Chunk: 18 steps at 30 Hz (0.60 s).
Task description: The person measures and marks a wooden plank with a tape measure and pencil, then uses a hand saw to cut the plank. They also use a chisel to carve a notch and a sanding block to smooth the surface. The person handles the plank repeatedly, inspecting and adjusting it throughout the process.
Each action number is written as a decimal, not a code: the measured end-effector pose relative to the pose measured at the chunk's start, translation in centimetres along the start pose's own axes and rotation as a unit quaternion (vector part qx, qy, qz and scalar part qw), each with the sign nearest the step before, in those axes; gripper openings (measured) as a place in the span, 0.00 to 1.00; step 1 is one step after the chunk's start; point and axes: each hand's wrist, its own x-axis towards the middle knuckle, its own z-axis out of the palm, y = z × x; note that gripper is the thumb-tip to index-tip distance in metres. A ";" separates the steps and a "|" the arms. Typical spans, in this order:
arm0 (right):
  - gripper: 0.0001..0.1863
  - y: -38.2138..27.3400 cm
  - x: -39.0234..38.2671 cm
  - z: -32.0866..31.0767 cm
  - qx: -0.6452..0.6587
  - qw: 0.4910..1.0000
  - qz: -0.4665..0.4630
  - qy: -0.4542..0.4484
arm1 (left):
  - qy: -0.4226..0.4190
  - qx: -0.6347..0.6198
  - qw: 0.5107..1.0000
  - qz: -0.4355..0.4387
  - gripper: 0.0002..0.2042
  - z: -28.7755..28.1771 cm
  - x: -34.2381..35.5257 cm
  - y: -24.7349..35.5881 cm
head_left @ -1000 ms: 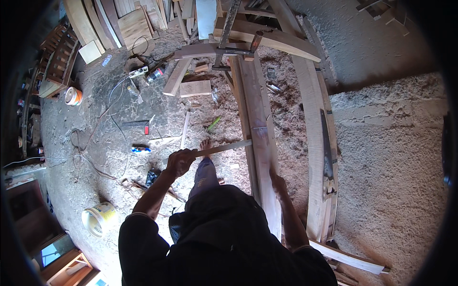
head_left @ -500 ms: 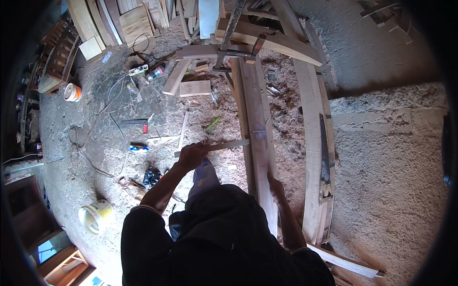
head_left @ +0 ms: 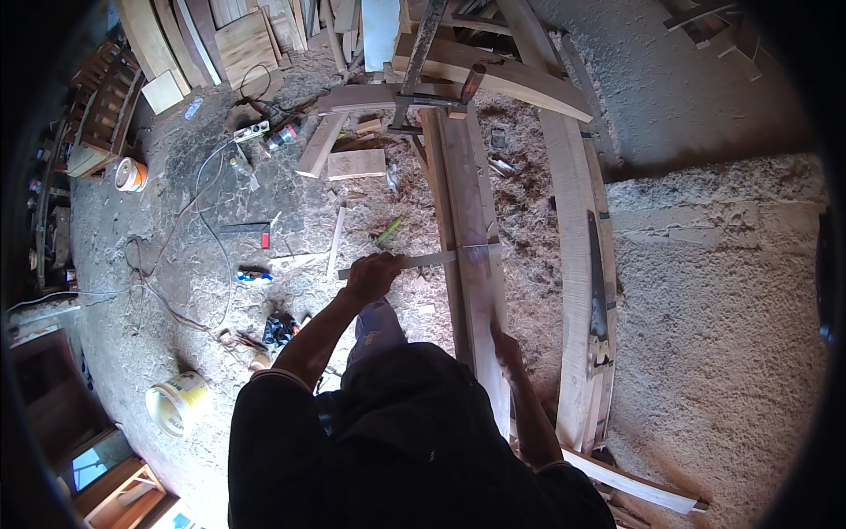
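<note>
My left hand (head_left: 372, 276) is closed around a long, thin flat strip (head_left: 432, 260), ruler-like in shape. The strip's far end lies across the top of a long wooden plank (head_left: 471, 198) that runs away from me. At the plank's right edge, my right hand (head_left: 508, 353) grips the wood, its fingers partly hidden. A thin line crosses the plank just beyond the strip. The plank's far end meets a curved wooden piece (head_left: 352, 99), where a metal bar clamp (head_left: 423, 53) with a wooden handle (head_left: 473, 82) stands.
A handsaw (head_left: 598, 291) lies on another long board (head_left: 568, 194) to the right, beside a rough wall (head_left: 714, 300). On the shaving-strewn floor at left are a square (head_left: 247, 230), cables, a power strip (head_left: 252, 131) and a yellow-white bucket (head_left: 179, 401). Boards (head_left: 247, 48) lean at the back.
My left hand has moved right and slightly away from me, and the strip has slid farther across the plank. My right hand stays at the plank's edge.
</note>
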 end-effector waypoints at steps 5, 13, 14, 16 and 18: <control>0.47 1.3 0.7 0.6 0.002 1.000 0.003 0.010 | -0.038 0.010 0.999 -0.015 0.12 0.3 1.7 -0.2; 0.46 0.5 0.0 0.0 0.004 1.000 0.000 -0.009 | -0.040 -0.004 0.999 -0.014 0.16 0.6 2.4 0.2; 0.46 0.3 -0.1 -0.1 0.015 1.000 0.004 -0.020 | -0.068 0.005 0.997 -0.033 0.17 0.4 2.6 0.5; 0.46 0.0 -0.1 -0.1 0.018 1.000 -0.004 -0.014 | -0.011 0.065 0.998 0.005 0.20 0.0 2.6 1.6; 0.45 0.0 -0.1 0.2 0.020 0.999 -0.033 0.007 | 0.042 0.094 0.994 0.020 0.22 0.0 2.1 3.3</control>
